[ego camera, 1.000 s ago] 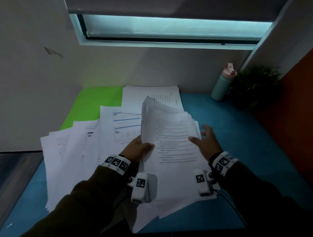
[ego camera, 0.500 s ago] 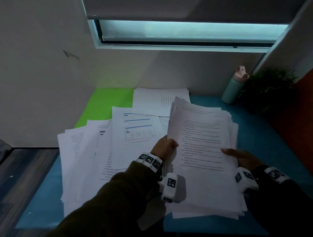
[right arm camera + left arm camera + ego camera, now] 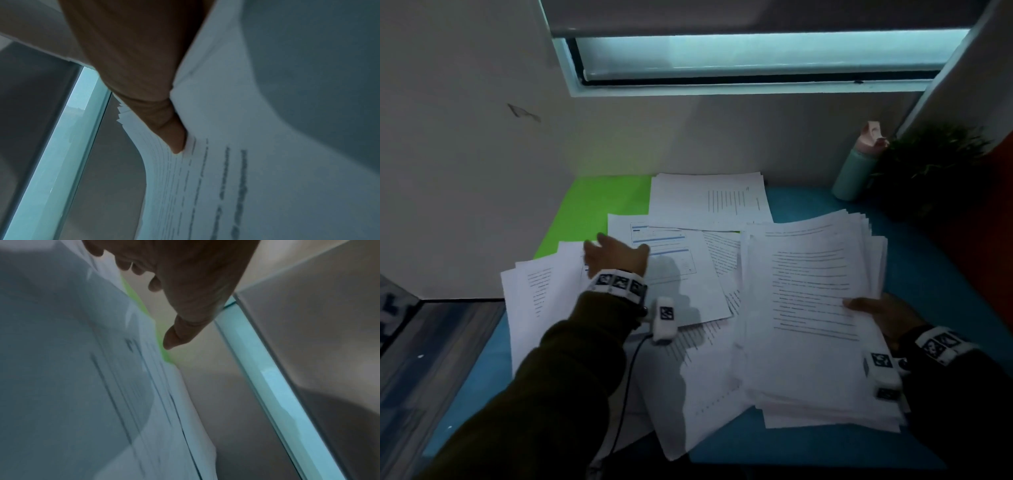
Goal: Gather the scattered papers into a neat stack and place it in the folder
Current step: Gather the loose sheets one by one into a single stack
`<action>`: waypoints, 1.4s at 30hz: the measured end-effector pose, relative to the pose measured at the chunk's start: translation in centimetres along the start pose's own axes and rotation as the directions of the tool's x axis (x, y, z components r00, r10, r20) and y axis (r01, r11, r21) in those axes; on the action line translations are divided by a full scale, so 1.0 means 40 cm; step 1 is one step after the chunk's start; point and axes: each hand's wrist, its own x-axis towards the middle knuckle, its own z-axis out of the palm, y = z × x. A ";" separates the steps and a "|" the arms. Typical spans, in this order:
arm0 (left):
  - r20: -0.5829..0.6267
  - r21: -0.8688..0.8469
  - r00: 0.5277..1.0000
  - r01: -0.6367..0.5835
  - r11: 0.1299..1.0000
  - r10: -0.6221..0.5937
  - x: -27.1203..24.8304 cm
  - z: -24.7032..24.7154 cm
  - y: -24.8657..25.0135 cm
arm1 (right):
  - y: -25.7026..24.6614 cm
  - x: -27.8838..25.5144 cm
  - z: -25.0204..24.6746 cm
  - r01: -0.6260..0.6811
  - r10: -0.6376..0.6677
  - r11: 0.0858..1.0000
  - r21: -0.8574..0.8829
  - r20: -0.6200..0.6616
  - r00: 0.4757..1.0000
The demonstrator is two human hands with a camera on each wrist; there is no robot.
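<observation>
A thick stack of printed papers [image 3: 811,308] lies at the right of the blue table, its sheets fanned unevenly. My right hand [image 3: 876,313] grips its right edge, thumb [image 3: 174,139] on top of the papers [image 3: 257,146]. Loose sheets [image 3: 674,270] lie scattered over the middle and left. My left hand [image 3: 616,255] hovers open above them, fingers spread, holding nothing; the left wrist view shows its thumb [image 3: 176,334] over a sheet [image 3: 102,386]. A green folder [image 3: 599,212] lies flat at the back left, partly covered by papers.
A teal bottle with a pink lid [image 3: 858,164] and a dark plant [image 3: 931,164] stand at the back right corner. White walls close the table at the back and left. The blue table surface [image 3: 928,267] shows at the right.
My left hand let go of the stack and moved left over the scattered sheets. The stack settled to the right, held by my right hand alone.
</observation>
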 end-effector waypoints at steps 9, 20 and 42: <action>0.057 -0.213 0.994 -0.078 0.974 0.092 0.051 -0.004 -0.054 | -0.027 -0.009 -0.066 -0.001 -0.012 0.994 -0.113 -0.116 0.993; -0.188 -0.061 0.896 -0.421 0.905 0.403 0.042 -0.025 -0.039 | -0.011 -0.023 -0.150 -0.044 0.030 0.997 -0.061 -0.207 0.978; 0.259 -0.853 0.780 -0.091 0.513 0.570 -0.111 -0.147 0.153 | 0.013 -0.008 -0.157 0.015 -0.029 0.998 -0.059 -0.236 0.971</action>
